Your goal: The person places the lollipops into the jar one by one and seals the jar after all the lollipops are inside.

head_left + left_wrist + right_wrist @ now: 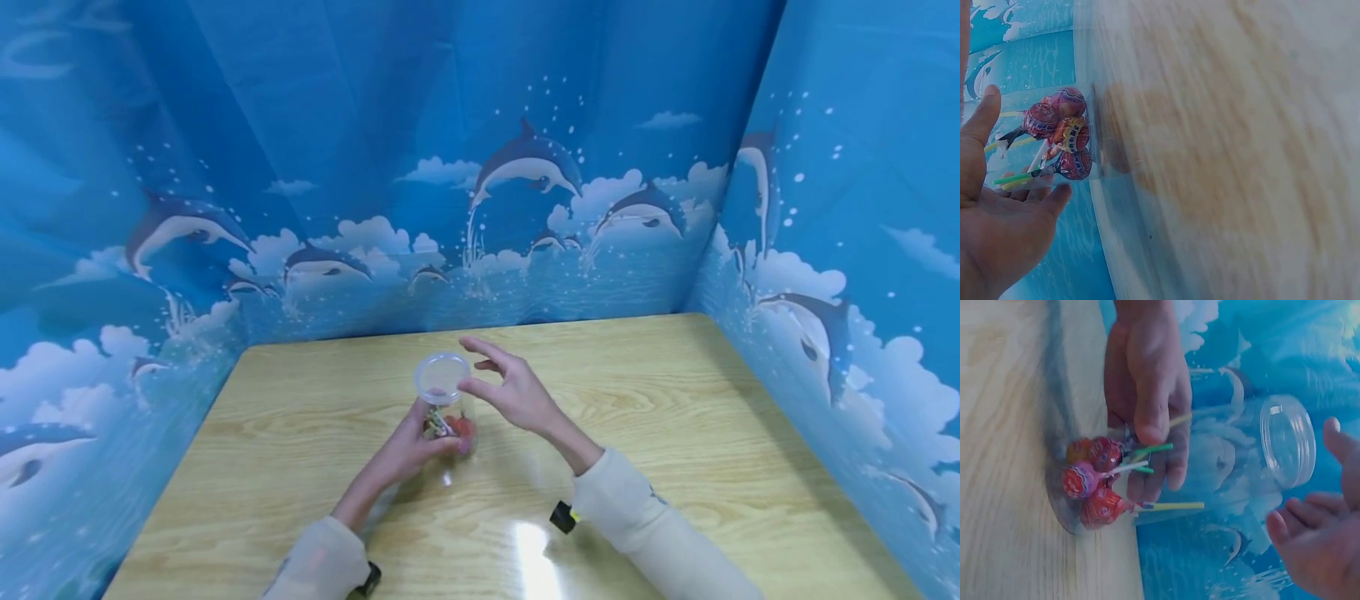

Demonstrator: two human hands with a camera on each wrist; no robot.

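A clear plastic jar [1229,456] stands upright on the table, with a transparent lid [1291,440] at its top. Inside, several wrapped lollipops [1100,506] lie at the bottom, their wrappers red, pink and orange, with yellow, green and white sticks. My left hand [408,450] holds the jar low on its side, thumb and fingers curved around the wall. Beside the lid, my right hand [517,396] hovers with its thumb and fingers spread; in the right wrist view a gap separates them from the rim. Nothing is in that hand.
The wood-grain table [637,400] extends around the jar on all sides. Blue dolphin-print curtains [360,167] enclose its back and sides. A small black device [564,517] is by the right sleeve.
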